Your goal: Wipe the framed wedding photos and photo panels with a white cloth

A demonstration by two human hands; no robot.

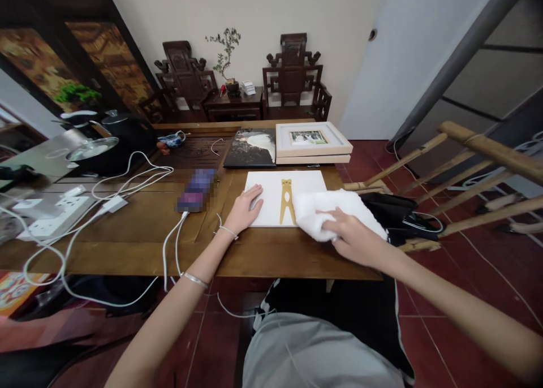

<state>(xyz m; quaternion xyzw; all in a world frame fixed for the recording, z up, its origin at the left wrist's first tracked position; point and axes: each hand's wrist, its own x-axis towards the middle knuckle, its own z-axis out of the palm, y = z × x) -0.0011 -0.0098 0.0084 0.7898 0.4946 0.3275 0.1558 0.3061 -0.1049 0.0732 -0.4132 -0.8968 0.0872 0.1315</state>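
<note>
A white panel (267, 180) bearing a gold bear-shaped figure (286, 184) is laid flat on the brown wooden table (275, 255), near its right end. A strip of wood is left between the panel's near edge and the table's front edge; another stretch separates the panel from a phone (195, 191) on the left. The panel's left side is covered by the left hand (247, 208), spread flat with fingers extended and grasping nothing. A fluffy white towel (339, 204) is gripped in the bent fingers of the right hand (352, 233); the panel's right corner is hidden by it, and the table's right edge is overlapped. Beyond the panel, room is limited by a dark photo print (250, 149) and stacked light-wood picture frames (311, 150). White cables (166, 246) are strewn leftward; a bamboo chair (466, 136) is placed at right.
</note>
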